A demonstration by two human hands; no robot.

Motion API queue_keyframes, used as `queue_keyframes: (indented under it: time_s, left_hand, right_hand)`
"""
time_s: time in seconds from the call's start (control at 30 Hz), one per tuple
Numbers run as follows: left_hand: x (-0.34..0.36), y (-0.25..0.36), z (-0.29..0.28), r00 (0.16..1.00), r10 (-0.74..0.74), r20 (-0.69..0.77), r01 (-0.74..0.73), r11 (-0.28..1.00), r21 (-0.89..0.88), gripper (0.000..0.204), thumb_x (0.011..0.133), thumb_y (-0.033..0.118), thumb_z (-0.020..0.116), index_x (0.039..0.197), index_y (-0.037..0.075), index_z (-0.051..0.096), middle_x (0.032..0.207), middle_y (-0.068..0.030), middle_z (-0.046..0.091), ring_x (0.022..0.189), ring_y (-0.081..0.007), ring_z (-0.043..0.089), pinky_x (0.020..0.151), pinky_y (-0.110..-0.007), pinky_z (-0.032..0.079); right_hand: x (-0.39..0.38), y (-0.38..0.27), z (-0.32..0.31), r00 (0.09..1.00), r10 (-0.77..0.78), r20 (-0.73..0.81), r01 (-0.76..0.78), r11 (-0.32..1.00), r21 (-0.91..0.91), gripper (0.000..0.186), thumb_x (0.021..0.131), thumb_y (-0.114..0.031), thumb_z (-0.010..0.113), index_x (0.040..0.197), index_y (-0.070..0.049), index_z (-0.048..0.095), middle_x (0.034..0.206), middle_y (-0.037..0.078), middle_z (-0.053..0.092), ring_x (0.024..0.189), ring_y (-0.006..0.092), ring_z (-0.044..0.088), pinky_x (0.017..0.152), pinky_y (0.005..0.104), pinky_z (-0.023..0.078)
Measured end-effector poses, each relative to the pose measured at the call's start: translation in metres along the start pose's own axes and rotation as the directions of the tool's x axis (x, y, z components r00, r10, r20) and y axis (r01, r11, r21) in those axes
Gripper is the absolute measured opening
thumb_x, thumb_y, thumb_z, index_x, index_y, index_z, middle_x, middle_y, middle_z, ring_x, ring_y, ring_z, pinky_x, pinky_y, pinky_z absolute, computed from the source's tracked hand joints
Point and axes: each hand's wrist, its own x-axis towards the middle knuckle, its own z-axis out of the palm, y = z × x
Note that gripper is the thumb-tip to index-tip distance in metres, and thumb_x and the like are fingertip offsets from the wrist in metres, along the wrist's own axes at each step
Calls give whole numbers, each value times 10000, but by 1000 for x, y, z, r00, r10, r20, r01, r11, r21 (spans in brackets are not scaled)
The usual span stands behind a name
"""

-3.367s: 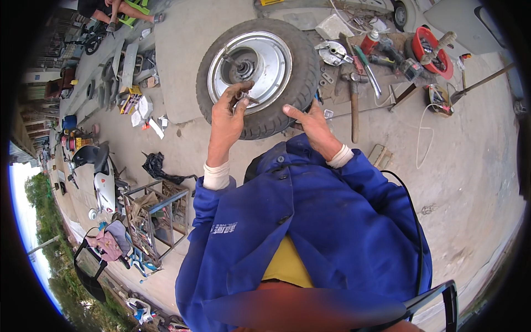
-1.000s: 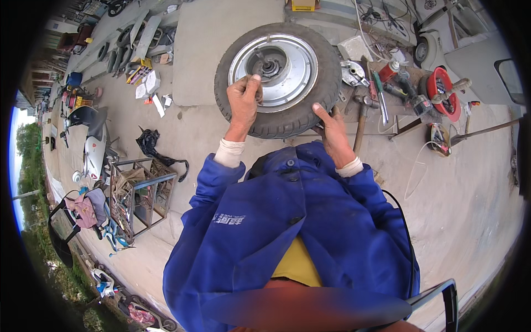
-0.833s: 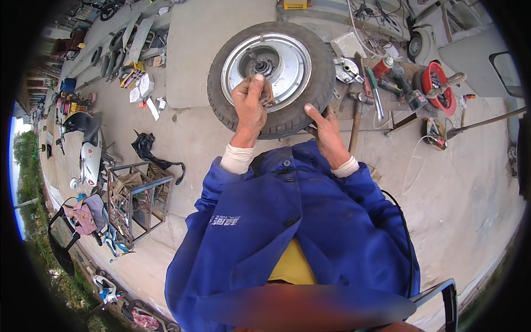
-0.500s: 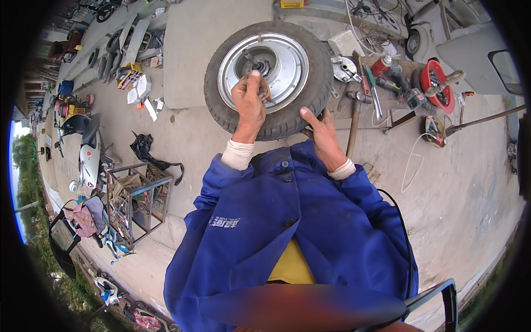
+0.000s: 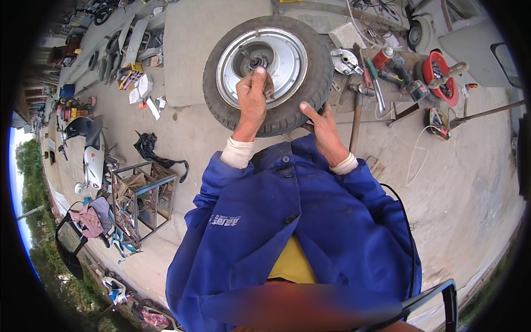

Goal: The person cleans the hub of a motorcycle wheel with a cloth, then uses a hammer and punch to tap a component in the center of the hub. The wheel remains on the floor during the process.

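Observation:
A wheel (image 5: 295,62) with a black treaded tyre and a silver metal hub leans in front of me, its hub face up. The axle (image 5: 258,62) stands out of the recessed round centre of the hub. My left hand (image 5: 253,105) is over the near part of the hub, close to the axle, thumb and fingers pinched together. Whatever lies between those fingertips is too small and hidden to name. My right hand (image 5: 326,133) grips the tyre's near right edge, thumb on the sidewall and the other fingers partly hidden under the rim of the tyre.
Right of the wheel, a hammer (image 5: 357,113), a green-handled tool (image 5: 374,83), a brake drum cover (image 5: 345,62) and a red bowl (image 5: 441,80) crowd a low bench. A metal-frame rack (image 5: 145,196) and a white scooter (image 5: 93,160) stand to the left.
My left hand has moved slightly toward me and right over the hub, still pinched. My right hand keeps its hold on the tyre. The whole view has shifted a little.

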Motion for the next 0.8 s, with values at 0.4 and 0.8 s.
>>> queue_keyframes:
  time_s: [0.4, 0.8]
  left_hand:
    - [-3, 5, 3, 956, 291, 45, -278, 843, 461, 450, 1139, 396, 510, 824, 75, 503, 764, -41, 523, 694, -131, 480, 598, -319, 411]
    - [26, 7, -41, 866, -163, 473, 170, 985, 29, 428, 1059, 263, 647, 713, 66, 489, 657, 2, 448, 583, -112, 426, 537, -308, 332]
  right_hand:
    - [0, 0, 2, 1000, -23, 5, 23, 998, 55, 886, 946, -228, 831, 1585, 40, 279, 1503, 184, 528, 1319, 290, 589, 1048, 432, 540]
    - [-7, 7, 3, 997, 73, 6, -73, 997, 39, 951, 925, -285, 857, 1590, 51, 266, 1506, 190, 514, 1314, 267, 569, 1019, 382, 529]
